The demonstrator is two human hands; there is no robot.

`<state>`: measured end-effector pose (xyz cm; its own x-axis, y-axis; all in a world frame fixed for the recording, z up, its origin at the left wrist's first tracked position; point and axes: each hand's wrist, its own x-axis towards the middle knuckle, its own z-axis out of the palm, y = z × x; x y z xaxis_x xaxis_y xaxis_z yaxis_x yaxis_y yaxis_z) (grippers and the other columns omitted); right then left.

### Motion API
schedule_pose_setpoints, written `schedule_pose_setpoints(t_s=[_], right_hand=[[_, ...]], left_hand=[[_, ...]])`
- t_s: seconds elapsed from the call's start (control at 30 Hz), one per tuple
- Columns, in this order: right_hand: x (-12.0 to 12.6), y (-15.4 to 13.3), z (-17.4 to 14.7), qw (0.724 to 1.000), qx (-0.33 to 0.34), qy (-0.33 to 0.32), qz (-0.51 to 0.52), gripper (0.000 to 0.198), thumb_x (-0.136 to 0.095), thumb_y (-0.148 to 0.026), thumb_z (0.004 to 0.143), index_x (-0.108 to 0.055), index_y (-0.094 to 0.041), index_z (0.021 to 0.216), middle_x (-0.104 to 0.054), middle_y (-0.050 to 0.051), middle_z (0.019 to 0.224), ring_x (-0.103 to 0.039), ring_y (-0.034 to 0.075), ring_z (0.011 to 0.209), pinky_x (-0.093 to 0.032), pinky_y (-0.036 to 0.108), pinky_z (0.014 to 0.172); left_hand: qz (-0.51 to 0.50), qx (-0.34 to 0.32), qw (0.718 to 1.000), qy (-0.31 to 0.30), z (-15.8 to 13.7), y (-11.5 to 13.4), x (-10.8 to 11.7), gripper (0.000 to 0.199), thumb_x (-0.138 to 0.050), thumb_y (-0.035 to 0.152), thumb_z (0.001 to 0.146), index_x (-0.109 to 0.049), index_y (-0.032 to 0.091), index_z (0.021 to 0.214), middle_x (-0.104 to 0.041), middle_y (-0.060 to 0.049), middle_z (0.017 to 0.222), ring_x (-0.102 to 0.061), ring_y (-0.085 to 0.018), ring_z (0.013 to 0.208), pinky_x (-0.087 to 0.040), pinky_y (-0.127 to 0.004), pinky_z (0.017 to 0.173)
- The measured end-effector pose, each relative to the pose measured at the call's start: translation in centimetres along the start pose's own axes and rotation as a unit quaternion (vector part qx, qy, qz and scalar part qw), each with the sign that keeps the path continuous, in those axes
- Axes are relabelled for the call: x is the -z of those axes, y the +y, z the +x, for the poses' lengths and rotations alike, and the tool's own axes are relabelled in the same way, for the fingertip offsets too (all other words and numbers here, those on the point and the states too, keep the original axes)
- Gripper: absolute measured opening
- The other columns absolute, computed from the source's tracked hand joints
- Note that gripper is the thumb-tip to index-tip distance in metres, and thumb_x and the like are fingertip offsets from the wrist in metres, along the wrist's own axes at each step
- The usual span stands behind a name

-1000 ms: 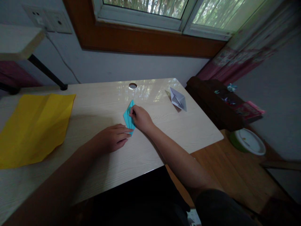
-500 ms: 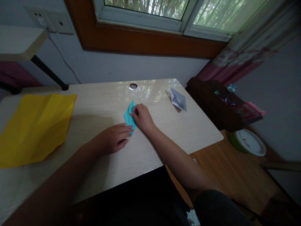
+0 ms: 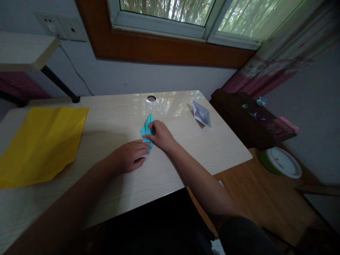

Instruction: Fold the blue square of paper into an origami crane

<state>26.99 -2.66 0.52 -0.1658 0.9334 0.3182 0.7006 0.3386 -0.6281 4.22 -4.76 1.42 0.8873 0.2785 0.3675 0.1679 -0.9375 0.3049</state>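
A small turquoise piece of folded paper [image 3: 146, 130], shaped like a long diamond with creases, lies on the pale wood-look table in front of me. My left hand [image 3: 134, 154] rests beside its near end, fingers stretched out flat and pressing on the lower part. From the right, my right hand [image 3: 161, 135] grips the middle of the paper, index finger curled and thumb laid across it. Its fingers and palm cover the right edge. To the right stands a white folded paper piece [image 3: 202, 114], which neither hand touches.
A large creased yellow sheet [image 3: 45, 145] covers the table's left side. Behind it stands a raised shelf [image 3: 26, 49] on black legs. The table [image 3: 225, 148] has a cable hole [image 3: 151, 98] near the wall. A green-and-white bin [image 3: 283, 163] is on the floor to the right.
My right thumb has slid down and left over the turquoise paper, opening away from the index finger. My left hand stays nearly in place. The view has shifted slightly.
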Motion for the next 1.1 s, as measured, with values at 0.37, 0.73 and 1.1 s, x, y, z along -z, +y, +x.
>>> schedule_pose_setpoints(t_s=[0.37, 0.73, 1.1], right_hand=[[-0.1, 0.5, 0.2, 0.999, -0.014, 0.028, -0.026, 0.022, -0.074, -0.023, 0.085, -0.053, -0.021, 0.09, -0.058, 0.002, 0.091, -0.052, 0.02, 0.085, -0.04, 0.033, 0.079], [-0.4, 0.5, 0.8, 0.998, -0.025, 0.021, -0.06, 0.013, -0.067, -0.021, 0.092, -0.056, -0.021, 0.086, -0.062, 0.004, 0.09, -0.053, 0.021, 0.088, -0.04, 0.034, 0.084], [0.2, 0.2, 1.2, 0.999, -0.048, 0.014, -0.003, 0.017, -0.073, -0.019, 0.086, -0.058, -0.021, 0.077, -0.06, -0.001, 0.076, -0.053, 0.017, 0.076, -0.037, 0.03, 0.073]], left_hand=[[-0.006, 0.01, 1.0, -0.018, -0.1, 0.0, -0.1, 0.022, -0.058, 0.02, 0.095, -0.064, 0.018, 0.117, -0.067, -0.014, 0.134, -0.063, -0.026, 0.129, -0.043, -0.051, 0.121], [-0.014, 0.011, 1.0, -0.007, -0.2, -0.1, -0.1, 0.024, -0.06, 0.02, 0.094, -0.066, 0.018, 0.117, -0.067, -0.014, 0.137, -0.063, -0.026, 0.13, -0.043, -0.052, 0.12], [-0.023, 0.02, 1.0, 0.003, -0.1, 0.1, -0.2, 0.043, -0.056, 0.016, 0.095, -0.059, 0.018, 0.138, -0.067, -0.015, 0.137, -0.062, -0.026, 0.131, -0.045, -0.052, 0.118]])
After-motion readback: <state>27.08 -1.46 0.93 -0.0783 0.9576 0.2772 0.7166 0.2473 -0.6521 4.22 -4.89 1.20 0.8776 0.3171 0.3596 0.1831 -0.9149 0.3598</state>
